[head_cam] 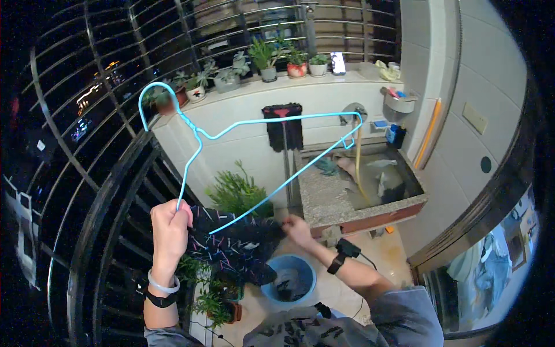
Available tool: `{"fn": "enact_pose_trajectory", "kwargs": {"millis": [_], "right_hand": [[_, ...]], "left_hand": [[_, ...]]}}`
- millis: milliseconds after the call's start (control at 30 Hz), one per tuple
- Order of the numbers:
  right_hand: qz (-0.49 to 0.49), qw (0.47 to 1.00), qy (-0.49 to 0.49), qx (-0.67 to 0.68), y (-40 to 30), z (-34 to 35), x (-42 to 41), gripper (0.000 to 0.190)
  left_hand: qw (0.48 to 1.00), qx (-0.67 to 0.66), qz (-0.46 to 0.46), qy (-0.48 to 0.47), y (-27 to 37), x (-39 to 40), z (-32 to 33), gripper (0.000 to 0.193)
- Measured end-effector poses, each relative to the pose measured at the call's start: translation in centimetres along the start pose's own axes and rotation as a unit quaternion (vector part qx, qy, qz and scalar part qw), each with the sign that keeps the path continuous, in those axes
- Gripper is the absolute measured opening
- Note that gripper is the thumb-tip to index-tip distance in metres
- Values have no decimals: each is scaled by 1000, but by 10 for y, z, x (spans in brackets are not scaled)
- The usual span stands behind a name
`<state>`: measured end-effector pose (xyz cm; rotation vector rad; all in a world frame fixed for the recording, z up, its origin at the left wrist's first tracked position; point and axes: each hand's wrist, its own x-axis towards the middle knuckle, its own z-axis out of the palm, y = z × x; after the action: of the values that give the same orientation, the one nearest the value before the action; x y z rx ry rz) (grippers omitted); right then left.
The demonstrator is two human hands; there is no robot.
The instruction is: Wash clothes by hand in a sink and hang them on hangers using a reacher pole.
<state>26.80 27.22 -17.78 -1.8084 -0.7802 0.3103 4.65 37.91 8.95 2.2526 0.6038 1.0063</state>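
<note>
A light-blue wire hanger [273, 191] rises in front of me, its hook [158, 84] at the upper left. My left hand [170, 230] grips the hanger near one lower corner. Below the hanger spreads a black garment [230, 251] with thin coloured streaks; its left edge reaches my left hand. The hanger's lower bar crosses in front of the cloth and ends over it. My right hand [298, 230] pinches the garment's right end, slightly blurred. Under the cloth, a blue basin [310, 277] on the floor holds dark, wet-looking contents.
A stone sink [323, 204] with water, cloths and a yellow hose [358, 165] stands at the right. Potted plants [269, 73] and a lit phone [337, 63] line the ledge. A mop [285, 130] leans against the wall. Metal bars [117, 99] enclose the left; a leafy plant [238, 191] grows behind the garment.
</note>
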Motion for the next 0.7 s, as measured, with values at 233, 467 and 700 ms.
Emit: {"fn": "enact_pose_trajectory", "kwargs": {"millis": [233, 467, 700], "right_hand": [[-117, 988, -70, 73, -102, -97, 93, 26], [-53, 970, -216, 99, -187, -119, 100, 36], [-47, 961, -254, 101, -213, -113, 100, 50]], "left_hand": [[994, 103, 20, 9, -81, -18, -41, 17], [989, 141, 32, 31, -108, -24, -58, 13], [977, 193, 87, 2, -105, -28, -58, 6]]}}
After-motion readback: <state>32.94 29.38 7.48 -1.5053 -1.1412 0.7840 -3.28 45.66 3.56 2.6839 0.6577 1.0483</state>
